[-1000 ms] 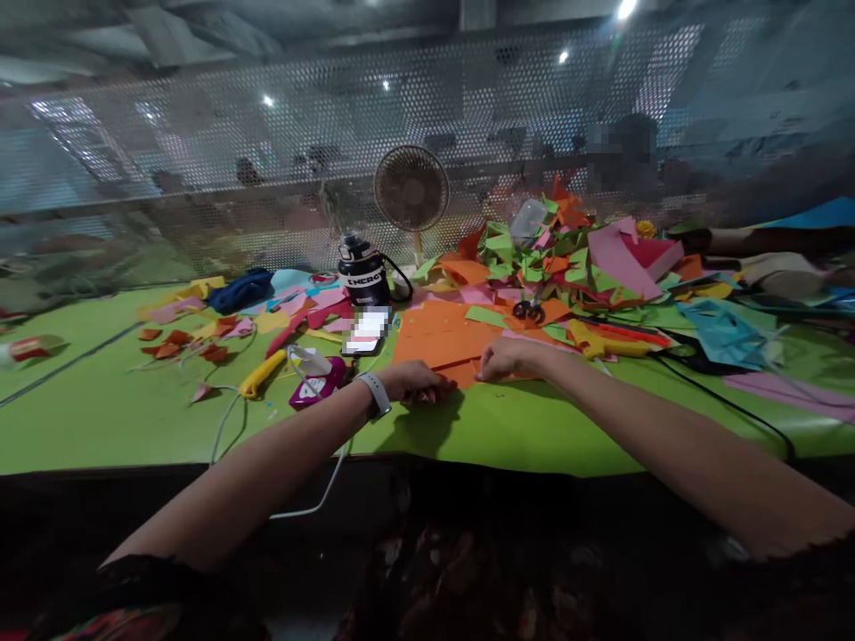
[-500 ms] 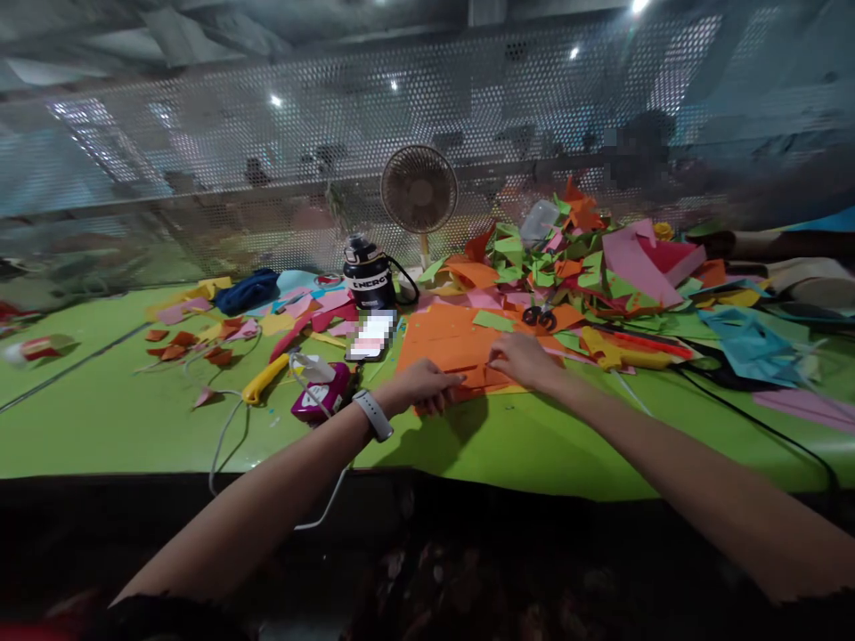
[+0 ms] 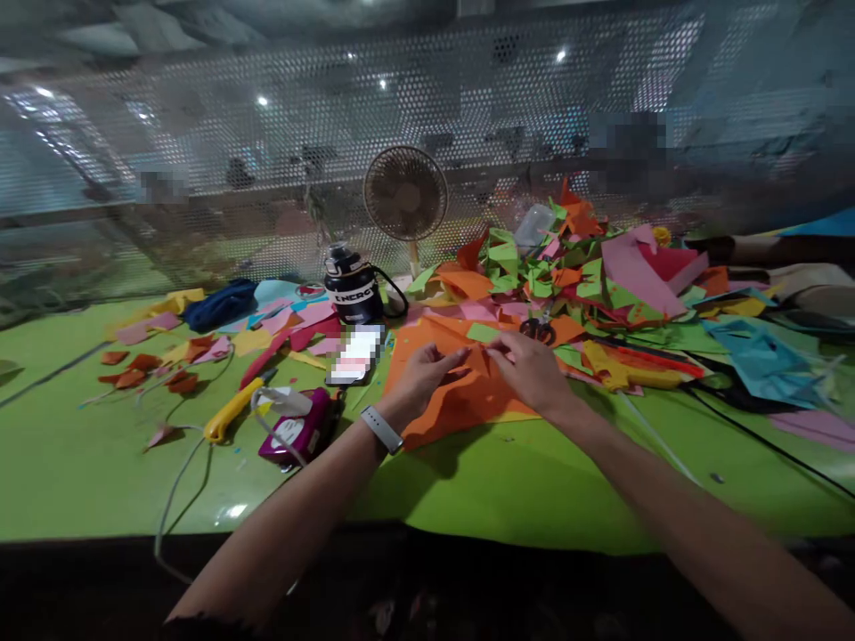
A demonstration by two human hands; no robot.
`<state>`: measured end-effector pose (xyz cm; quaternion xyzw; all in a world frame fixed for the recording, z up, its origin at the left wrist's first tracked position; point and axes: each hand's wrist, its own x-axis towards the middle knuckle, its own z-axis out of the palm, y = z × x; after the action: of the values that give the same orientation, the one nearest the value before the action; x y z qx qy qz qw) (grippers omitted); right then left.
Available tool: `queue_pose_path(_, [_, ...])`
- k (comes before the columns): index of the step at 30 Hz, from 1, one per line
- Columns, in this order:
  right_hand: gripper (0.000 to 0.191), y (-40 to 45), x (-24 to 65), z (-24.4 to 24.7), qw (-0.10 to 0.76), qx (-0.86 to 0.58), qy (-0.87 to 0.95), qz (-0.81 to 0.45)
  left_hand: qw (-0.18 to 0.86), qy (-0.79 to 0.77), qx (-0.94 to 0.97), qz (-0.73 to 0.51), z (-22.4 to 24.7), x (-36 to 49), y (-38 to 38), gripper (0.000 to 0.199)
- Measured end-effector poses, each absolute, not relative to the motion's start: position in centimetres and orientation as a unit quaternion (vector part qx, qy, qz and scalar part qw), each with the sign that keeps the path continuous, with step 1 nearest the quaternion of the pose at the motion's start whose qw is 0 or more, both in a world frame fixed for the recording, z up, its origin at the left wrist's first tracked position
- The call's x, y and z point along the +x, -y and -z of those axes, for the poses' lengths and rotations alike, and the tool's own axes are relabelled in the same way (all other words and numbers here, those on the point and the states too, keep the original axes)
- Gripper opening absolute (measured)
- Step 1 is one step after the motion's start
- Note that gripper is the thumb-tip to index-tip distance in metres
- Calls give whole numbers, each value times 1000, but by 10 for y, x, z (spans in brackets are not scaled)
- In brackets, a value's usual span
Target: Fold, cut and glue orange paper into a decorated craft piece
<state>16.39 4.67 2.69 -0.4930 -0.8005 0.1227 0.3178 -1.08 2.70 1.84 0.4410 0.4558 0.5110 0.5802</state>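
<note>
Orange paper sheet (image 3: 468, 414), thin and creased, lies on the bright green table covering (image 3: 508, 499) straight ahead of us, partly hidden by our hands. Our left hand (image 3: 420, 378) hovers over or rests on its left part, thumb and forefinger a narrow gap apart. Our right hand (image 3: 534, 374) has thumb and forefinger drawn together over the middle; we cannot tell whether paper sits between them.

Risks, as we judge them: the paper could tear or crease askew if the two hands pull unevenly, and the sheet could skid, since its near edge has no finger on it. The pale cord running over the table's edge by our left forearm could snag and drag the purple power block (image 3: 300, 427).

Bearing: one corner points toward us, beside our left wrist; the near edge slants away rightward. Long axis uncertain, with our hands covering so much.

Farther out: black-handled scissors (image 3: 538, 332) just beyond our right hand, a yellow gun-shaped plastic tool (image 3: 611, 363) to the right, a dark bottle (image 3: 352, 289) and a round fan (image 3: 405, 193) behind.
</note>
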Motion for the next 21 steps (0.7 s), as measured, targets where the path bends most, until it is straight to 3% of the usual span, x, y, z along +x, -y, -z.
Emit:
queue_pose_path(5, [14,-52,161,-18,380,-498,722,-295,576,-453,446,-514,-5,-8,-28,33])
queue_pose_path(8, [25,-56,162,-16,346,-505,692,-382,578,-446,443,-520,-3,-7,-25,32])
queue_pose_path(13, [35,-54,162,-16,347,-449,698,-436,571,-430,442,-541,-3,-5,-22,30])
queue_pose_path(21, [23,-53,159,-14,364,-485,680,-413,578,-432,418,-552,-5,-1,-15,35])
